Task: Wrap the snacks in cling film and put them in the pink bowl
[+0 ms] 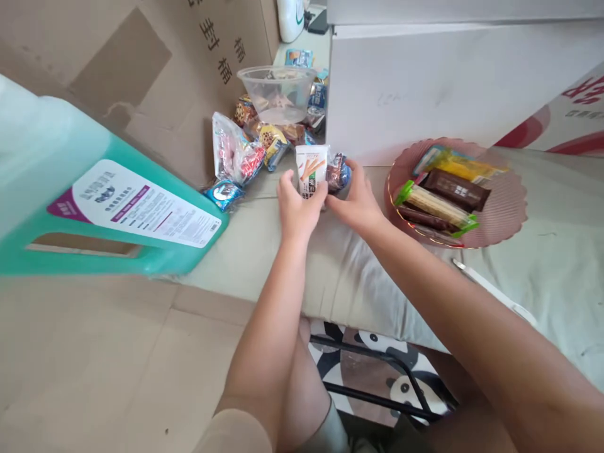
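Observation:
My left hand [301, 212] is closed on a small white snack packet [312, 168] printed with brown sticks and a green patch, holding it upright between thumb and fingers. Right beside it, my right hand [357, 200] has its thumb and fingers curled round a round snack [336, 173] in a brown and blue wrapper. Behind my hands lie more wrapped snacks, among them a yellow-and-blue packet [272, 145], a clear bag with red print [236, 151] and a blue packet [225, 194]. A clear plastic bowl [278, 94] sits among them.
A pink fluted plate [507, 204] with several wrapped snacks is at my right, a white-handled cutter [495, 292] in front of it. To the left leans a big green jug [141, 201] before a cardboard box [155, 63]. A white box [438, 88] stands behind.

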Action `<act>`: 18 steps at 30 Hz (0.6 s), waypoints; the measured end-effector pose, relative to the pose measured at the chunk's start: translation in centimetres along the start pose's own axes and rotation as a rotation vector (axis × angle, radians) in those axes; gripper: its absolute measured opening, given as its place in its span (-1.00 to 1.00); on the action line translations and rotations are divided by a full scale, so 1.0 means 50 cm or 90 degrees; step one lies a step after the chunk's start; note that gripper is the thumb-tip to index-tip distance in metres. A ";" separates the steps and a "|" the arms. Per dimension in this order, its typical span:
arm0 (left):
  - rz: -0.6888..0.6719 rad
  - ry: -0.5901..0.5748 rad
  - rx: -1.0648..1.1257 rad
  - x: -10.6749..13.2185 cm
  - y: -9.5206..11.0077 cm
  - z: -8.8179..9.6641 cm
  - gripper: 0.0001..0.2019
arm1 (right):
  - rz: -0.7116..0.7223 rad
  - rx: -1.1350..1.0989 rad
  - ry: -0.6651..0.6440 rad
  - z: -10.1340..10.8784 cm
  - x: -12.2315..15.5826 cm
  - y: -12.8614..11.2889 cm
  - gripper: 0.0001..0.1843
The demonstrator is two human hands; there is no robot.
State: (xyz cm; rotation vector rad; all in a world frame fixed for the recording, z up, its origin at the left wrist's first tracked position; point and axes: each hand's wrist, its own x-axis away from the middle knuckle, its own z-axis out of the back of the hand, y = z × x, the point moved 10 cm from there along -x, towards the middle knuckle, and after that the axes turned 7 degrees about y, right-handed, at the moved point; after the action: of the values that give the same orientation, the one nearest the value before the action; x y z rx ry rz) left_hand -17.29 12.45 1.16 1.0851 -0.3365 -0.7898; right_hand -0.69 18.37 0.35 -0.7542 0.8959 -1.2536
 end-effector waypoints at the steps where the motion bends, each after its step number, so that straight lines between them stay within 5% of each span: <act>1: 0.009 -0.031 0.010 -0.007 -0.005 -0.020 -0.38 | 0.011 0.021 0.005 -0.015 -0.014 0.004 -0.06; 4: 0.042 -0.102 0.028 -0.013 -0.005 -0.059 -0.33 | 0.075 0.063 -0.006 -0.041 -0.037 -0.004 -0.04; 8: 0.100 -0.142 0.020 -0.011 -0.020 -0.062 -0.44 | 0.116 0.071 -0.041 -0.040 -0.023 -0.019 -0.01; 13: 0.138 -0.194 0.112 0.018 -0.033 -0.036 -0.65 | 0.057 0.048 -0.014 0.013 0.047 -0.015 -0.14; 18: 0.224 -0.294 0.153 0.100 -0.038 -0.010 -0.62 | 0.002 0.060 -0.011 0.061 0.141 0.008 -0.31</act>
State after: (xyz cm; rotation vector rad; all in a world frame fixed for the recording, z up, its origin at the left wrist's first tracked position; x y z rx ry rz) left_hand -14.33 8.77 -1.36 1.0180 -1.0063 -0.6862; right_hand 2.73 11.50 0.40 -0.6870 0.8179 -1.2761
